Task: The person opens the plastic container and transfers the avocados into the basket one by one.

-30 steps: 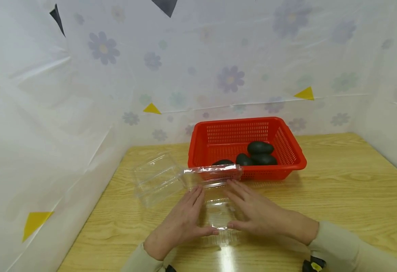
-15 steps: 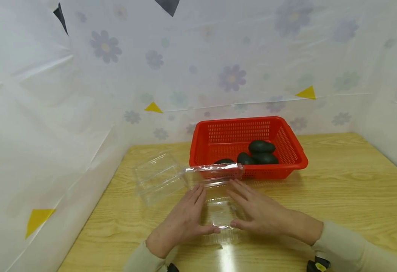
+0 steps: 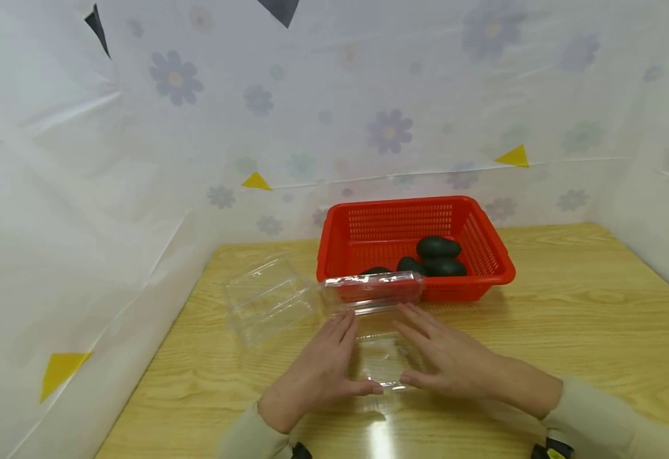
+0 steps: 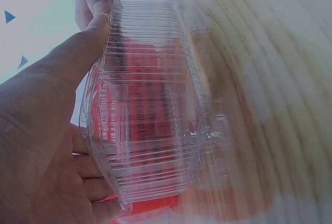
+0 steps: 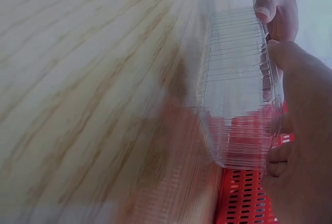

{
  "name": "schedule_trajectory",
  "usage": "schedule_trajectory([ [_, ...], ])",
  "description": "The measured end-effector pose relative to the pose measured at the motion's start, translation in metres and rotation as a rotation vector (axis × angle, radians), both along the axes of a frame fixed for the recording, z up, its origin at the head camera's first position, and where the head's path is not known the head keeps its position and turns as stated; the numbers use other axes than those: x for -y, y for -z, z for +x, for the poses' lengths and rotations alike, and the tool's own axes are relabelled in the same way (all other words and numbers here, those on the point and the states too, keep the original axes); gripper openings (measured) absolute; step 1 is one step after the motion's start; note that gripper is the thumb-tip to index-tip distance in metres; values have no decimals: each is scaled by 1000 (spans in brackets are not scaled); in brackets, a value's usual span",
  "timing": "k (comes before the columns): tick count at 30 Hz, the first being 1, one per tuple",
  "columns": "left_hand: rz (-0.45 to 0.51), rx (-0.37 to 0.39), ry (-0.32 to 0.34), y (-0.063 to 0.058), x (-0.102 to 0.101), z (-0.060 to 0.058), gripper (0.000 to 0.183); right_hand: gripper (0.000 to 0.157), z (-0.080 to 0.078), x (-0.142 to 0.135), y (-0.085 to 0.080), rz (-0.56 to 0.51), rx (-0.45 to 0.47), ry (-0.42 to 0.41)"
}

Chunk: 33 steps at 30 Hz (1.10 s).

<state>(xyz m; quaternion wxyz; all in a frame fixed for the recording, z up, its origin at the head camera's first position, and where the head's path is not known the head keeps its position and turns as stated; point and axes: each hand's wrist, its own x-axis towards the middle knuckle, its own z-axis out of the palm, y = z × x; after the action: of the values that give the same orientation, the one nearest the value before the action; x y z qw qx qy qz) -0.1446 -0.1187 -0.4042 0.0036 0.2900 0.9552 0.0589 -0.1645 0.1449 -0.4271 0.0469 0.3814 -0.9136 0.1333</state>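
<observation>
A clear plastic clamshell box (image 3: 387, 362) lies on the table in the middle of the head view, its lid (image 3: 374, 288) raised at the far side. My left hand (image 3: 325, 366) rests along its left rim, thumb at the near edge and straight fingers reaching toward the hinge. On the right rim my right hand (image 3: 455, 360) mirrors it, fingers spread, both thumb tips close together. In the left wrist view the ribbed wall of the box (image 4: 145, 105) shows below the thumb; the right wrist view shows the ribbed box (image 5: 236, 94) from the other side, its inside hidden.
Behind the box stands a red basket (image 3: 357, 220) with several dark avocado-like fruits (image 3: 439, 247), partly overlapped by the raised lid. Another clear plastic box (image 3: 266, 296) lies to the left. A white flowered sheet (image 3: 334, 115) encloses the wooden table (image 3: 587, 319).
Both hands and the clamshell box have shifted slightly to the right over the last half second. The basket and the other clear box have stayed in place.
</observation>
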Motion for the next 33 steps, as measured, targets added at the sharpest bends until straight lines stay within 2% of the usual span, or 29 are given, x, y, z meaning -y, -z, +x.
schedule_trajectory([
  [8,-11,31,0,1,-13,-1,113,84,4,-14,2,15,10,35],
  [20,-32,40,7,3,-32,1,113,79,12,-32,5,-13,-85,31],
  [27,-43,21,25,3,-42,1,112,76,16,-43,5,-14,-89,49],
  [33,-61,42,40,0,-50,0,112,76,19,-50,6,-27,-114,58],
])
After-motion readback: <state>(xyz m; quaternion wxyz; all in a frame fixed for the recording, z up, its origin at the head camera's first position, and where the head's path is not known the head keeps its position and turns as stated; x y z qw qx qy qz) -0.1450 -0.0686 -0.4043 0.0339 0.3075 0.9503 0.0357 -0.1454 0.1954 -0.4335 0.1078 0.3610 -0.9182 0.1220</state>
